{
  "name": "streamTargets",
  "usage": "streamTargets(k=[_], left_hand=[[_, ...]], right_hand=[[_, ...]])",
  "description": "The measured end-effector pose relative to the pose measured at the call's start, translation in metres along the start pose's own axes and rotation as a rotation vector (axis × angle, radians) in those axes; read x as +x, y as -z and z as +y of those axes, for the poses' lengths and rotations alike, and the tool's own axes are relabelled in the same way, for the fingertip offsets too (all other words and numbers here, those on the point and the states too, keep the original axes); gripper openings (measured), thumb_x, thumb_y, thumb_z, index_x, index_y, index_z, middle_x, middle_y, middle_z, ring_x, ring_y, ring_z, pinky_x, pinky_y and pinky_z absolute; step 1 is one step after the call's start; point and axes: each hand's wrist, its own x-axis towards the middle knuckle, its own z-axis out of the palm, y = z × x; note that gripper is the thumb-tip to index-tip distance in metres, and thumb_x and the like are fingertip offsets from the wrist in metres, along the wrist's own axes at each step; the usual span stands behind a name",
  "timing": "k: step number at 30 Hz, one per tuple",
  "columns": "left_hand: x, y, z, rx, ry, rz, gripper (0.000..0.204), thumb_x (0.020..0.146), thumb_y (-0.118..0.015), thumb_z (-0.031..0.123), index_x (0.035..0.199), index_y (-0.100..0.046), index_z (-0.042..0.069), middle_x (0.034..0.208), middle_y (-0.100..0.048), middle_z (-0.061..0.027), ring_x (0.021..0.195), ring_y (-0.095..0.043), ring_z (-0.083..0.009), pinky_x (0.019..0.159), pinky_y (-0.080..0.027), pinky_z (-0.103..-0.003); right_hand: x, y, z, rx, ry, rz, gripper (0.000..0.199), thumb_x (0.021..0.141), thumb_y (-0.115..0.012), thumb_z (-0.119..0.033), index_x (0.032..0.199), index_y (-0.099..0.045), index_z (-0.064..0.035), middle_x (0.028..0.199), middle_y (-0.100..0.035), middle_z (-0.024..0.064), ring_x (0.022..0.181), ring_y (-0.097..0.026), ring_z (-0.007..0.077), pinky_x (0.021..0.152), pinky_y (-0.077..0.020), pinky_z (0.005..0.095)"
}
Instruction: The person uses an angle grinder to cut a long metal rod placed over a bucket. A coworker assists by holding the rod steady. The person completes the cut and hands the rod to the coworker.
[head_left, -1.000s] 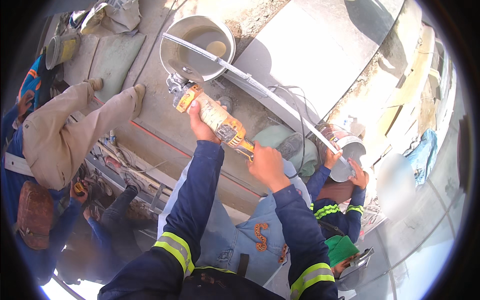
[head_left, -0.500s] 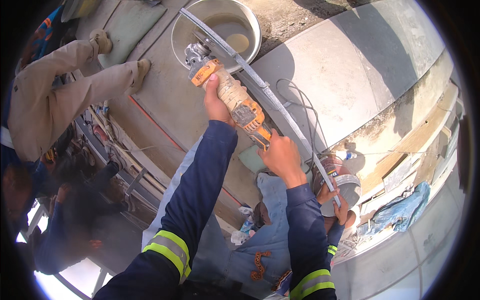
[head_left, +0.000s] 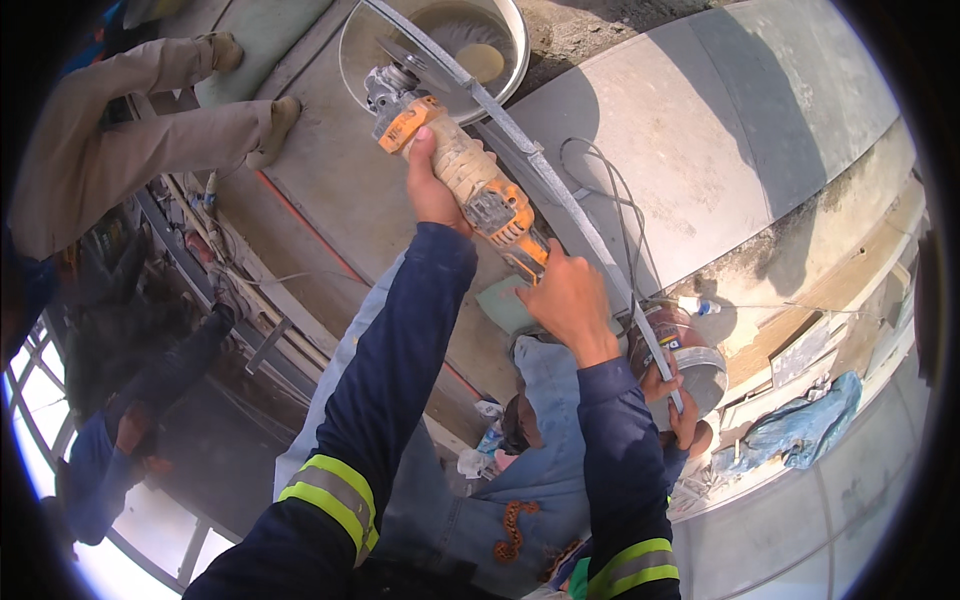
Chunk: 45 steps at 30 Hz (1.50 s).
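Observation:
Both my hands are closed round an angle grinder (head_left: 470, 185) with an orange and grey body and a tape-wrapped middle. My left hand (head_left: 437, 185) grips it behind the head, while my right hand (head_left: 572, 305) wraps its rear end. The grinder's disc (head_left: 420, 62) stands close against a long narrow grey strip (head_left: 560, 190); whether it touches, I cannot tell. That strip runs slantwise from a round basin (head_left: 522, 50) of murky water at the top. A co-worker's hands (head_left: 675, 405) hold its lower end, to the right of my right forearm.
A dark cable (head_left: 635, 215) curls beside the strip over a large grey slab (head_left: 690, 140). At the right are a bucket (head_left: 705, 375) and a crumpled blue sheet (head_left: 800, 425). A person in beige trousers (head_left: 185, 145) stands at the left, with another person (head_left: 105, 480) lower down.
The view has shifted slightly. My hands and the grinder keep much the same place along the strip. The legs at the left appear a little higher, and the person below them shows differently.

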Motion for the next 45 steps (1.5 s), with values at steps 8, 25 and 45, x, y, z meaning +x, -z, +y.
streamTargets(k=[8, 25, 45], left_hand=[[0.003, 0.004, -0.001, 0.021, 0.039, -0.036, 0.059, 0.093, -0.059, 0.055, 0.121, -0.052, 0.003, 0.092, -0.067, -0.02, 0.078, -0.071, -0.0343, 0.069, -0.061, -0.046], [0.007, 0.009, -0.005, 0.053, 0.083, -0.031, 0.058, 0.095, -0.056, 0.055, 0.123, -0.053, 0.005, 0.093, -0.067, -0.0198, 0.08, -0.071, -0.0348, 0.07, -0.061, -0.046], [0.009, 0.013, -0.008, 0.012, 0.092, -0.056, 0.058, 0.094, -0.059, 0.054, 0.124, -0.051, 0.005, 0.092, -0.067, -0.0183, 0.079, -0.071, -0.0339, 0.069, -0.062, -0.046]], right_hand=[[-0.004, -0.018, 0.005, -0.018, -0.05, 0.047, 0.061, 0.076, -0.075, -0.017, 0.128, -0.058, 0.0098, 0.085, -0.071, 0.0284, 0.081, -0.071, 0.0448, 0.074, -0.0579, 0.0505], [-0.007, -0.016, 0.001, 0.016, -0.084, 0.02, 0.052, 0.077, -0.075, -0.018, 0.121, -0.061, 0.0068, 0.083, -0.071, 0.026, 0.083, -0.071, 0.0437, 0.076, -0.0571, 0.0507], [-0.008, -0.019, 0.008, -0.054, 0.008, 0.088, 0.039, 0.078, -0.074, -0.016, 0.109, -0.061, 0.0036, 0.077, -0.07, 0.0229, 0.074, -0.071, 0.0405, 0.068, -0.0571, 0.0494]])
